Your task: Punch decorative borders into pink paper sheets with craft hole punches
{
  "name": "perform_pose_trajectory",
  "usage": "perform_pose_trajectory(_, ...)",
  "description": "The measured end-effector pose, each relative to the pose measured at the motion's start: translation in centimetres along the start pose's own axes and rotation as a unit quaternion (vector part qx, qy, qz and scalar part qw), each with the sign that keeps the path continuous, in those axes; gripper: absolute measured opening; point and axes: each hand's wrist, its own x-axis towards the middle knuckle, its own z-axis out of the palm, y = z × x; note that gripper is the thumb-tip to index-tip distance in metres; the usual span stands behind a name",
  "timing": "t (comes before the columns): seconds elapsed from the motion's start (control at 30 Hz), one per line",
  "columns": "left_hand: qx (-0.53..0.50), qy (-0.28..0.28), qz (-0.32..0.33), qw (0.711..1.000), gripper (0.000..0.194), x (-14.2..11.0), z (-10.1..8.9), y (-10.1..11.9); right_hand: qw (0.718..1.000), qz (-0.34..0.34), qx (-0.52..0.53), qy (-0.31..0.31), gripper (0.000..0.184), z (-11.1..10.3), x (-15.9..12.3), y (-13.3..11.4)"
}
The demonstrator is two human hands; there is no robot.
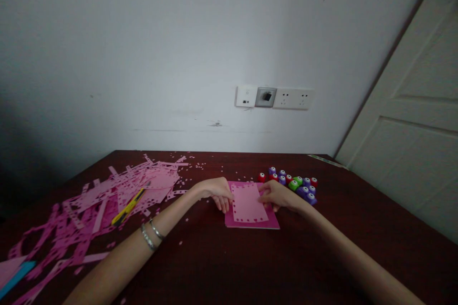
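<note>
A light pink sheet of paper (249,204) with small punched holes along its edges lies over a darker pink stack of paper (274,221). My left hand (219,194) grips the left edge of the light sheet, its other fingers curled down beside the stack. On the opposite side, my right hand (275,194) pinches the light sheet's right edge between thumb and fingers. Just behind my right hand stand several small craft punches (297,182) in red, purple and green.
Pink punched strips and scraps (143,183) are heaped on the left of the dark red table (200,267). A yellow utility knife (129,207) rests on them. Tiny paper bits are scattered behind my left hand. A wall with sockets (293,98) borders the back.
</note>
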Motion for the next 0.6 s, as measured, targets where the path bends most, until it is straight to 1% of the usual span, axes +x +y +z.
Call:
perform_pose_trajectory(0.13, 0.043, -0.002, -0.009, 0.999, 0.019, 0.0, 0.4, 0.3, 0.999, 0.027, -0.023, -0.009, 0.018, 0.3, -0.2, -0.3)
perform_pose_trajectory(0.23, 0.07, 0.004, -0.005, 0.997, 0.022, -0.3, 0.2, 0.5, 0.998, 0.048, -0.042, -0.006, 0.026, 0.5, -0.3, -0.5)
perform_pose_trajectory(0.33, 0.082, 0.031, -0.008, 0.996, 0.025, -0.6, -0.3, 0.6, 0.996, 0.059, -0.068, 0.004, 0.034, 0.8, -0.4, -0.5)
perform_pose_trajectory(0.4, 0.084, 0.053, -0.017, 0.995, 0.025, -0.9, -0.8, 0.8, 0.995, 0.052, -0.09, 0.015, 0.035, 0.8, -0.6, -0.4)
perform_pose_trajectory(0.47, 0.084, 0.068, -0.018, 0.994, 0.025, -1.3, -1.2, 1.0, 0.993, 0.035, -0.11, 0.028, 0.032, 0.6, -0.9, -0.5)
perform_pose_trajectory(0.6, 0.095, 0.104, 0.03, 0.99, 0.027, -2.1, -2.0, 1.1, 0.989, -0.021, -0.129, 0.072, 0.016, -0.8, -2.1, -1.2)
